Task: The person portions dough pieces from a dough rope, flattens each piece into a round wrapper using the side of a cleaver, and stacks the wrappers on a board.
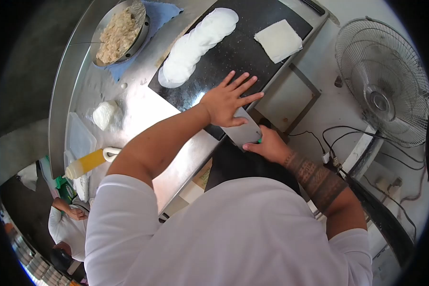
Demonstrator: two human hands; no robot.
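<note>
My left hand (229, 101) lies with its fingers spread over the near edge of a black board (245, 55), its thumb resting on a broad grey blade. My right hand (271, 145) is closed round the handle end of this cleaver (244, 128), a bit of green showing at the grip. The blade's far part is under my left hand. Beyond my left fingers, thin white round dough wrappers (195, 50) overlap in a long row on the board. A folded whitish cloth (279, 41) is at the board's right side.
On the steel table (148, 114) are a metal bowl of pale filling (117, 38) on a blue cloth (163, 14), a plastic-wrapped white dough lump (105, 115) and a squeeze bottle of yellow liquid (86, 163). A fan (381, 95) with cables stands right. Another person (66, 224) is lower left.
</note>
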